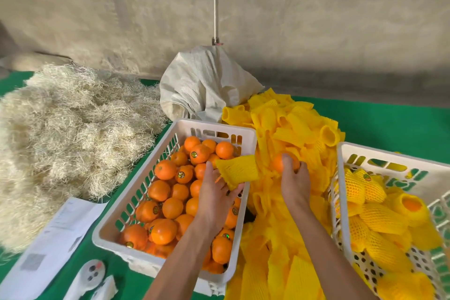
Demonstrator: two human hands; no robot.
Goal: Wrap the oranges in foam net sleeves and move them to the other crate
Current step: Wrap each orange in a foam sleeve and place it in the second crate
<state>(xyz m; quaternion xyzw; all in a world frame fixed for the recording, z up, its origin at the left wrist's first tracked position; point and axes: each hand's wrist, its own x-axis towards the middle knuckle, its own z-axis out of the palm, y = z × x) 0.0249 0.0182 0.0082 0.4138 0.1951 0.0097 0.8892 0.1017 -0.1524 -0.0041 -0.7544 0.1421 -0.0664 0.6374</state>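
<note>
A white crate (168,146) in the middle holds several bare oranges (165,169). My left hand (216,190) hovers over its right rim and holds a yellow foam net sleeve (237,170). My right hand (293,179) grips a bare orange (278,162) over the heap of loose yellow sleeves (289,126) between the crates. At the right, a second white crate (341,153) contains several oranges wrapped in sleeves (379,217).
A big pile of pale wood wool (65,129) lies at the left on the green table (394,122). A white woven sack (204,83) hangs from a cord behind the crates. Paper sheets (58,234) and a white handheld device (90,275) lie at the front left.
</note>
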